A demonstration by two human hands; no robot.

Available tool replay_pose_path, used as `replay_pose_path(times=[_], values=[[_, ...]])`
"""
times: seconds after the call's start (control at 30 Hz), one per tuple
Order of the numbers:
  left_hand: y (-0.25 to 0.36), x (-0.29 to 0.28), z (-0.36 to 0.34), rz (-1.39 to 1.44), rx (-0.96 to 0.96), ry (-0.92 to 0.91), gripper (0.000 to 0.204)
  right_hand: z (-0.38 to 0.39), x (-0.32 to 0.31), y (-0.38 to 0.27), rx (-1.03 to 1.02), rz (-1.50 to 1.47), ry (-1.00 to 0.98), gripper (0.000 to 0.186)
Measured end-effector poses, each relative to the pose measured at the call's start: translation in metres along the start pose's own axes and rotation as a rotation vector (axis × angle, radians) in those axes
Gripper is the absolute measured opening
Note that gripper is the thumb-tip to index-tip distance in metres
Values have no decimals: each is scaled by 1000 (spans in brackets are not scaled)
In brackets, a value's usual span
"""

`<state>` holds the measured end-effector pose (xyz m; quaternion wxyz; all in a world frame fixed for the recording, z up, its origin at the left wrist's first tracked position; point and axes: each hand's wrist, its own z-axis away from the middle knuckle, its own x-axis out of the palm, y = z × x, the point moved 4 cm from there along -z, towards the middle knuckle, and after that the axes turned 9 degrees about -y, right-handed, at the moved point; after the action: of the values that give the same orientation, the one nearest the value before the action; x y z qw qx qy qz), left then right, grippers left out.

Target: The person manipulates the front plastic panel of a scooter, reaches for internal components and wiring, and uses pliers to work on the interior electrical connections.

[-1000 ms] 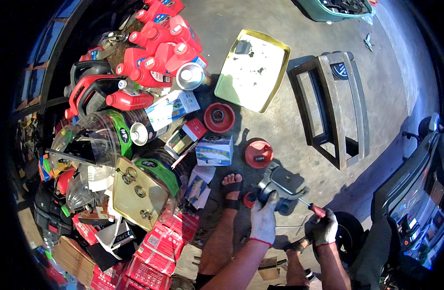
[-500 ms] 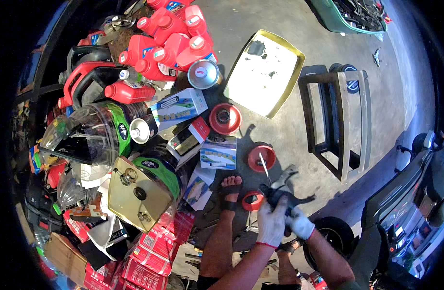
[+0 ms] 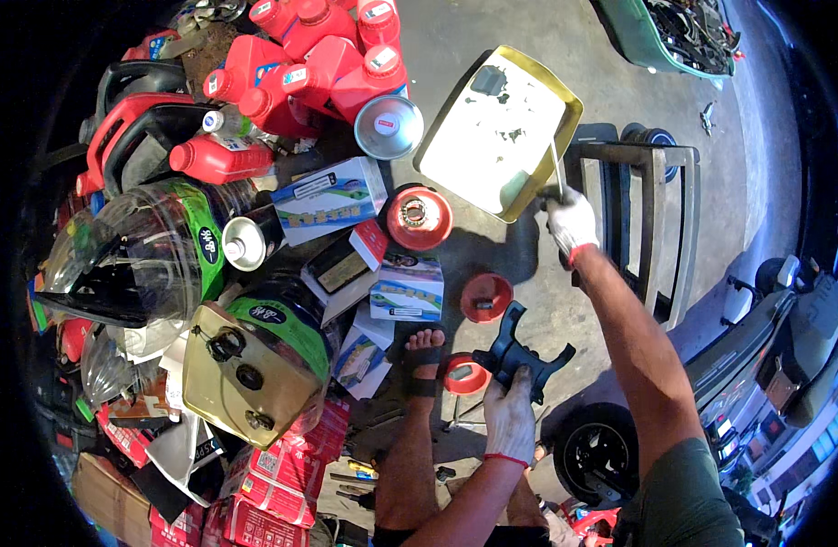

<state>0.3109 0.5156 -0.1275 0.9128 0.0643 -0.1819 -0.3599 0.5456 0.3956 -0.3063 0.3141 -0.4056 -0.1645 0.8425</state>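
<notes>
In my left hand, which wears a white glove with a red cuff, is a black part with several curved arms. The thumb lies over its lower edge. My right hand, gloved the same way, grips a tool with a slim pale shaft at the lower right rim of a yellow-edged tray. The shaft's tip is against or just over the rim; I cannot tell which. Dark pieces and smears lie on the tray's bright bottom. Between my hands is a red bowl with a small dark part in it.
A dark metal frame stands right of the tray. Leftward are a red bowl holding a ring-shaped part, boxes, red bottles and a tan pan. Another red bowl sits by my foot, a wheel at lower right.
My hands have moved apart. The right hand has carried the slim-shafted tool up to the tray, while the left keeps the black part, now turned with its arms spread.
</notes>
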Motion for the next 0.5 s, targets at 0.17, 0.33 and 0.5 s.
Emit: replay_pose_path(times=[0.17,0.33,0.5], values=[[9,1,-2,5,-12,-3,29,-36,19,-41,14,228,-72,26],[14,1,-5,37,-72,18,24,-47,28,-55,-4,365,-2,26],[23,10,-5,15,-65,-10,27,-59,24,-49,92,330,58,24]])
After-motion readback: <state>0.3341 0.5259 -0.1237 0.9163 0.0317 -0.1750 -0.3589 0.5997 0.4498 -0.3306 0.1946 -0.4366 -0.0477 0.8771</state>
